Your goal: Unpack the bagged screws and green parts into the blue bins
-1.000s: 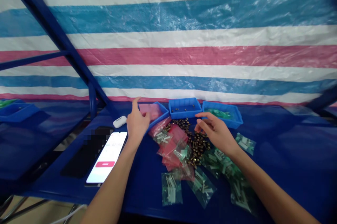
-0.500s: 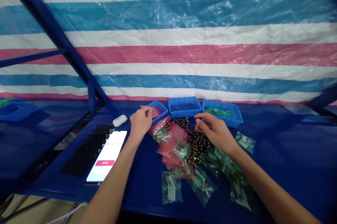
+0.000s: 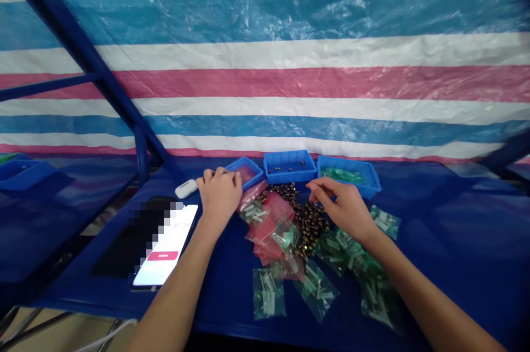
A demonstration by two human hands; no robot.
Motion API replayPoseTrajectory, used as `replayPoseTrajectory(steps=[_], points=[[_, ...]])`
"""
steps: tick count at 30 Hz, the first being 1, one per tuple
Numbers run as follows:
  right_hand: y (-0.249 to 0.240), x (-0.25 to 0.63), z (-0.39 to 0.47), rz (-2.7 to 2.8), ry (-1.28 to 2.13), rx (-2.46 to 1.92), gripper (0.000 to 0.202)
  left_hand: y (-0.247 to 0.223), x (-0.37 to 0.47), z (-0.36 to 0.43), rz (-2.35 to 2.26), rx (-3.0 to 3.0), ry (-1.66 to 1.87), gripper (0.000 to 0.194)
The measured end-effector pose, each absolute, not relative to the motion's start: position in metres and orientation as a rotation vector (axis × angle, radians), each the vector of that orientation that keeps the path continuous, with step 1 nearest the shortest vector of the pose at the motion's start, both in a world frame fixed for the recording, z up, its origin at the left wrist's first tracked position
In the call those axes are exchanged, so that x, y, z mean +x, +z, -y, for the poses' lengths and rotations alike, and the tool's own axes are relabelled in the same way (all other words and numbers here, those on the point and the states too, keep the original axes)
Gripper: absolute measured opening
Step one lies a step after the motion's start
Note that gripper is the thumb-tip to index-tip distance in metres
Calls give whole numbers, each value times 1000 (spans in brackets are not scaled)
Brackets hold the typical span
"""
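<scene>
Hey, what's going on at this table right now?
Someone is working barehanded. The left hand is at the blue bin with pink plastic inside. The right hand, half curled, is by a pile of brass-coloured parts. Whether either holds anything isn't clear. Pink bags and green-tinted bags of pale strips lie on the table.

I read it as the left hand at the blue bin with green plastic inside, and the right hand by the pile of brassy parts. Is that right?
Not quite: the head view shows the left hand at the blue bin with pink plastic inside. The right hand is by the pile of brassy parts.
</scene>
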State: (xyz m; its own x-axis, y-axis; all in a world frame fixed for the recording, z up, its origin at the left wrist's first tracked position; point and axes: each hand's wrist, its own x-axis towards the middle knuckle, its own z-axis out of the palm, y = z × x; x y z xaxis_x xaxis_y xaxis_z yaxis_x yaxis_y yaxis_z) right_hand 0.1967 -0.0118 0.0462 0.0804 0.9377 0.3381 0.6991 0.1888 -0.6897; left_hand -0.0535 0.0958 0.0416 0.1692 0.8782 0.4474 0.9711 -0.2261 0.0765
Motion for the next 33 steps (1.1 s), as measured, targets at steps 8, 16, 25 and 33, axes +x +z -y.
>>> replayPoseTrajectory(steps=[8, 16, 25, 33], points=[[45, 199, 11, 1787, 273, -1587, 26, 40, -49, -98, 1728, -2379, -505, 43], [41, 221, 6, 2183, 423, -1553, 18, 43, -34, -85, 1045, -2775, -867, 26], [41, 229, 8, 2308, 683, -1471, 10, 37, -19, -63, 752, -2918, -1053, 21], [48, 228, 7, 2157, 652, -1469, 12, 31, -16, -63, 769, -2920, -1079, 22]])
